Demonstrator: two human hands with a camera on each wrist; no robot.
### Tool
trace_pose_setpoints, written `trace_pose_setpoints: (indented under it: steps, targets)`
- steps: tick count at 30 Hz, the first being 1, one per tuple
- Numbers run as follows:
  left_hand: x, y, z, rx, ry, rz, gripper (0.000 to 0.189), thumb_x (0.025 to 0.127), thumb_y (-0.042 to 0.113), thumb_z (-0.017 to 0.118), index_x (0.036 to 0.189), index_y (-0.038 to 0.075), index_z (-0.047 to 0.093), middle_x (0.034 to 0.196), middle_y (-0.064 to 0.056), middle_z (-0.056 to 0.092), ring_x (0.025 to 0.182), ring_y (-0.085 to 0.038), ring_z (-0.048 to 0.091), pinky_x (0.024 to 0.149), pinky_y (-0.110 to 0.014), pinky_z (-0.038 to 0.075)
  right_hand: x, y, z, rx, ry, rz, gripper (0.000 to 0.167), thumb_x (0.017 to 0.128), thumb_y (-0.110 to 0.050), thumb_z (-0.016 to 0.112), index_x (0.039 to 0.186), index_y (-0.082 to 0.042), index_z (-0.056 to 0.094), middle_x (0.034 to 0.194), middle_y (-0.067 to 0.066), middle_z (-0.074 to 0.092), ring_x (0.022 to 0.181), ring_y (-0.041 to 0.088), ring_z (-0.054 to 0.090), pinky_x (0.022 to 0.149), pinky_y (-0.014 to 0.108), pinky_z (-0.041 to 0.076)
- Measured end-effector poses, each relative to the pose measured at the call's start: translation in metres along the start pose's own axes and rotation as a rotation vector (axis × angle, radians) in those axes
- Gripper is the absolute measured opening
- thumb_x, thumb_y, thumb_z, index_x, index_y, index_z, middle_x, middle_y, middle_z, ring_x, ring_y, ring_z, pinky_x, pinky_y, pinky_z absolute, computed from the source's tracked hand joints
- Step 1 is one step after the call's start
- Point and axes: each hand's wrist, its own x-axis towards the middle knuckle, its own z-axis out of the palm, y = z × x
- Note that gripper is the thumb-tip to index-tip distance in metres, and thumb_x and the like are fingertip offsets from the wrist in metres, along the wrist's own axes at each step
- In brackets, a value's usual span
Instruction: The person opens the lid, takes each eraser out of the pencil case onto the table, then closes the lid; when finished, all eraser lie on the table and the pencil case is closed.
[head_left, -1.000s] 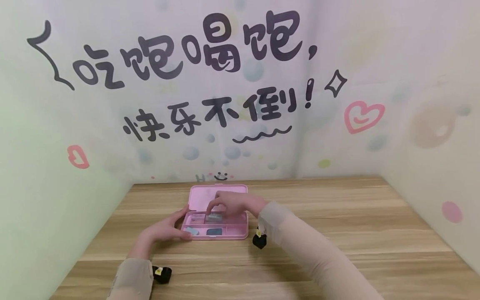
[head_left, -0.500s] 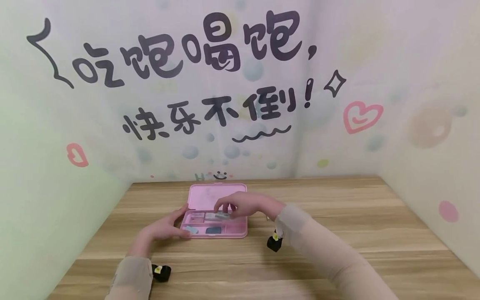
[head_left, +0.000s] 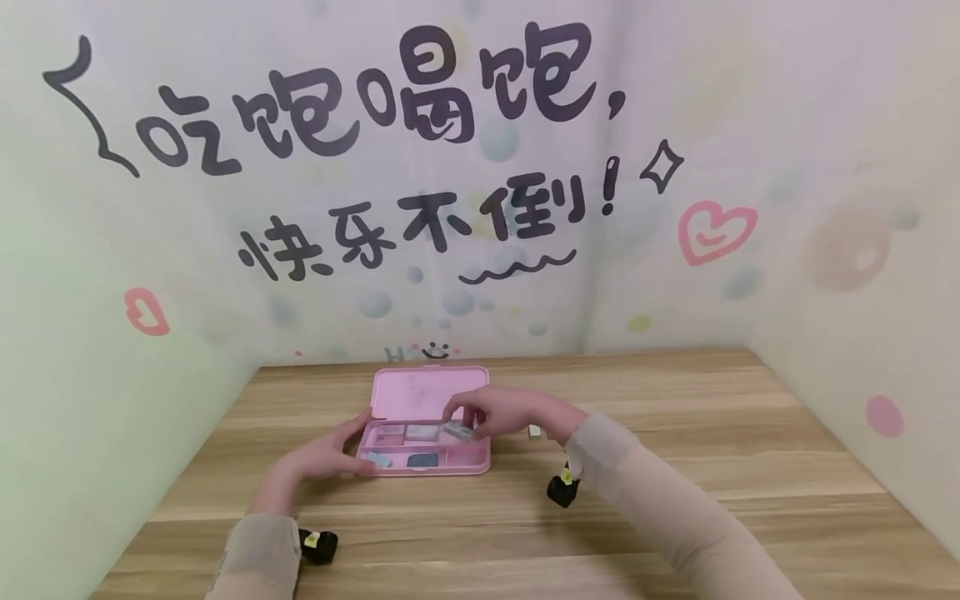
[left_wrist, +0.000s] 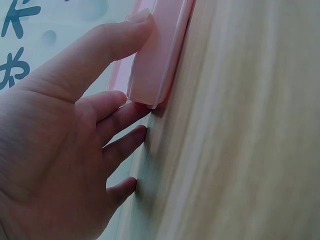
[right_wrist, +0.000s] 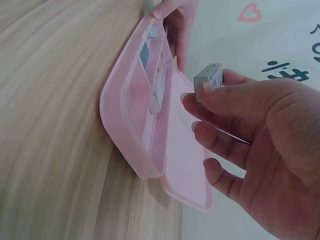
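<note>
On the table a pink pencil case (head_left: pixel 467 471) lies with its lid (head_left: pixel 405 390) folded back. My left hand (head_left: pixel 322 461) holds the case's left end, thumb on the front wall and fingertips at the back corner. Between thumb and index finger, my right hand (head_left: pixel 506 408) pinches a small grey eraser (right_wrist: pixel 209 77) above the case's right half; the other fingers are loosely bent. Inside the back compartment sits another pale block (head_left: pixel 422 432). The front compartment has a dark blue-grey block (head_left: pixel 422 460) and a light blue piece (head_left: pixel 379 459).
A small pale block (head_left: pixel 534 432) stands on the wooden table (head_left: pixel 450 533) right of the case, partly behind my right wrist. A printed cloth (head_left: pixel 420 325) with large dark lettering rises along the table's back edge.
My right hand has drawn the grey eraser up and to the right from the back compartment, uncovering the pale block there. My left hand stays on the case.
</note>
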Motion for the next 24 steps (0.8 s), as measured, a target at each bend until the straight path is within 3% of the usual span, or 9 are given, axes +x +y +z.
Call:
trace_pose_setpoints:
  steps: [8,24]
  targets:
    - [0.001,0.001,0.000,0.009,0.002,-0.008,0.108,0.075,0.037,0.082,0.156,0.009,0.016,0.157,-0.025,0.016,0.141,-0.046,0.016,0.108,-0.064,0.018,-0.019,0.011,-0.007,0.052,0.055,0.024,0.043,0.086,0.003,0.061,0.121,-0.022,0.058,0.093,-0.004,0.061,0.082,0.014,0.054,0.073,0.027,0.047]
    - [0.000,0.000,0.001,0.000,-0.001,-0.019,0.107,0.075,0.038,0.081,0.156,0.011,0.016,0.157,-0.027,0.014,0.140,-0.049,0.014,0.107,-0.067,0.017,-0.063,0.041,-0.018,0.135,0.186,0.090,0.039,0.086,-0.003,0.070,0.121,-0.013,0.055,0.090,-0.001,0.062,0.079,0.018,0.054,0.070,0.031,0.047]
